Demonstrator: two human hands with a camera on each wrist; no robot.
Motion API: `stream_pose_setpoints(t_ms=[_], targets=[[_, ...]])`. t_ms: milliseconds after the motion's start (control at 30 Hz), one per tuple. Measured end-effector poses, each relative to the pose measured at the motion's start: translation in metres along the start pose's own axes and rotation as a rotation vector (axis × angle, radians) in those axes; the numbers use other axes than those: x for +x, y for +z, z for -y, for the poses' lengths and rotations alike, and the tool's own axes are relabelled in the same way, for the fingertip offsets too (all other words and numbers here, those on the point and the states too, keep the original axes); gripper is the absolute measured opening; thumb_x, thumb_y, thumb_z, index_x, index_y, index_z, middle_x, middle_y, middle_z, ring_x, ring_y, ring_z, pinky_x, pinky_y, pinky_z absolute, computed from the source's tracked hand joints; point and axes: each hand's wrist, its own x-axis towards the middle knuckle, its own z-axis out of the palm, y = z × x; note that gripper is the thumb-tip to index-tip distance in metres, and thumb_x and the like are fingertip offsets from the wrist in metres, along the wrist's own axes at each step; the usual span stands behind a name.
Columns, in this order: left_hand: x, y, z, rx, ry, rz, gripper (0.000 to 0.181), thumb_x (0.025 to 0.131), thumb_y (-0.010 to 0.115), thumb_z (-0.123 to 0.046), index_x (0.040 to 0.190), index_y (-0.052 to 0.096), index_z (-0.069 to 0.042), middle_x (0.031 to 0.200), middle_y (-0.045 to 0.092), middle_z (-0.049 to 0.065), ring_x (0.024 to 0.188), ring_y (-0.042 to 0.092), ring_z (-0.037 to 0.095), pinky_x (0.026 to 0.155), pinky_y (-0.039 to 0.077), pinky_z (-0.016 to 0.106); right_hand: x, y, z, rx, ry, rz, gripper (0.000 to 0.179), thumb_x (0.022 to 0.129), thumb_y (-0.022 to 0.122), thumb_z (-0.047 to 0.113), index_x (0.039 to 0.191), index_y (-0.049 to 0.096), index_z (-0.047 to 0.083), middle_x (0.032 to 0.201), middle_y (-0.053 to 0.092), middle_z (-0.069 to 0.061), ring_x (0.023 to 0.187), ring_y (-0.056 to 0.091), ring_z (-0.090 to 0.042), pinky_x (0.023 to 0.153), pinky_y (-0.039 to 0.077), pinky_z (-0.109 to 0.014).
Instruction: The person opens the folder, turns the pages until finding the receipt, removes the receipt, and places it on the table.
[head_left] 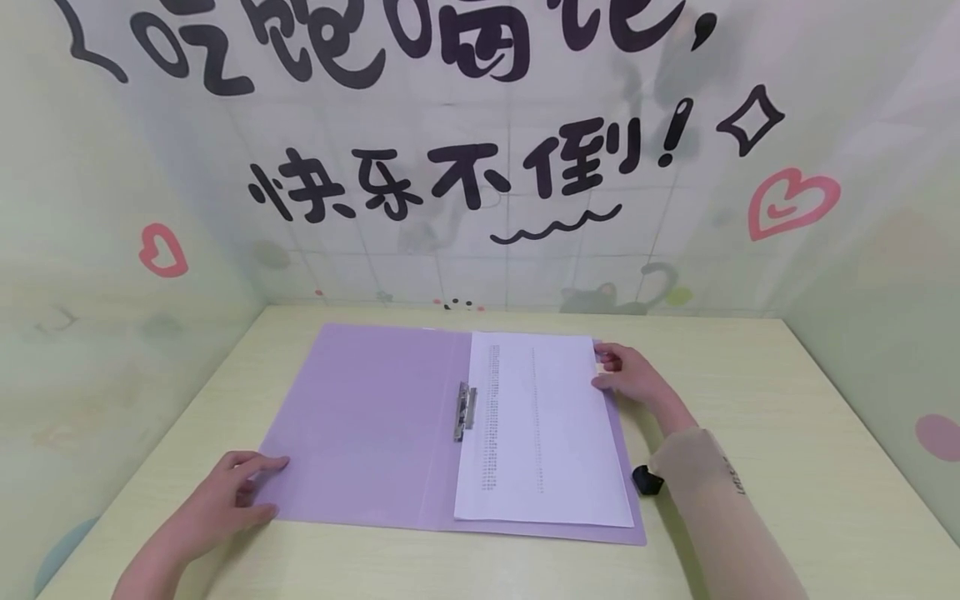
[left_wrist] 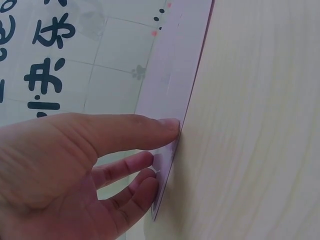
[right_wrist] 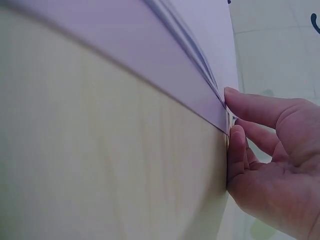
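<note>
A purple clip folder lies spread open on the table, with a metal clip by its spine. White printed sheets lie over its right half, columns of small text on the top one. My left hand holds the left cover's near corner. In the left wrist view its thumb is at the cover's edge and the other fingers bend against the corner. At the far right corner, my right hand grips the sheets, thumb on top and fingers curled at the side edge.
A small black object sits beside the right sleeve, close to the folder's right edge. The pale wooden table is bordered at the back and sides by printed curtain panels with lettering and hearts.
</note>
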Motion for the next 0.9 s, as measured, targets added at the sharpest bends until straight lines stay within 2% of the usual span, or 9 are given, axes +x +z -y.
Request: stream_pose_setpoints(t_ms=[133,267,633,767,900], targets=[[-0.0001,-0.0001,-0.0007,-0.004,-0.001,0.002,0.059,0.076,0.082,-0.010,0.130,0.061,0.000,0.126,0.047,0.028,0.097,0.059,0.026,0.073,0.050,0.020,-0.0002,-0.0011,0.0000,-0.021,-0.029,0.012,0.067,0.088,0.070,0.008,0.146,0.040,-0.005,0.119,0.055,-0.023,0.106,0.050,-0.032,0.090,0.045,-0.036],[0.0002,-0.0001,-0.0004,0.001,-0.010,0.007,0.059,0.077,0.081,-0.011,0.131,0.060,0.000,0.127,0.046,0.028,0.097,0.060,0.026,0.073,0.050,0.020,0.0005,-0.0014,-0.0006,-0.039,-0.058,0.026,0.061,0.089,0.069,0.007,0.143,0.045,-0.006,0.121,0.057,-0.025,0.107,0.051,-0.032,0.095,0.045,-0.040],[-0.0020,0.0023,0.0040,-0.005,-0.011,0.016,0.058,0.077,0.081,-0.011,0.130,0.061,-0.002,0.128,0.046,0.026,0.098,0.059,0.026,0.074,0.050,0.020,0.0007,0.0018,0.0005,-0.056,-0.065,0.015,0.055,0.089,0.068,0.005,0.140,0.051,-0.003,0.126,0.058,-0.027,0.109,0.052,-0.035,0.097,0.046,-0.044],[-0.0017,0.0023,0.0033,-0.014,-0.010,0.015,0.058,0.077,0.080,-0.010,0.131,0.060,-0.001,0.128,0.046,0.027,0.099,0.059,0.028,0.074,0.049,0.020,0.0020,0.0017,0.0010,-0.070,-0.076,0.019,0.058,0.089,0.068,0.005,0.143,0.047,-0.004,0.124,0.057,-0.028,0.109,0.052,-0.035,0.097,0.047,-0.045],[-0.0003,0.0010,0.0006,-0.009,-0.014,0.014,0.059,0.078,0.080,-0.010,0.132,0.059,-0.001,0.129,0.045,0.028,0.098,0.060,0.028,0.074,0.049,0.020,0.0037,0.0007,-0.0006,-0.082,-0.087,0.034,0.063,0.088,0.068,0.005,0.144,0.042,-0.008,0.115,0.056,-0.026,0.103,0.052,-0.032,0.092,0.047,-0.041]])
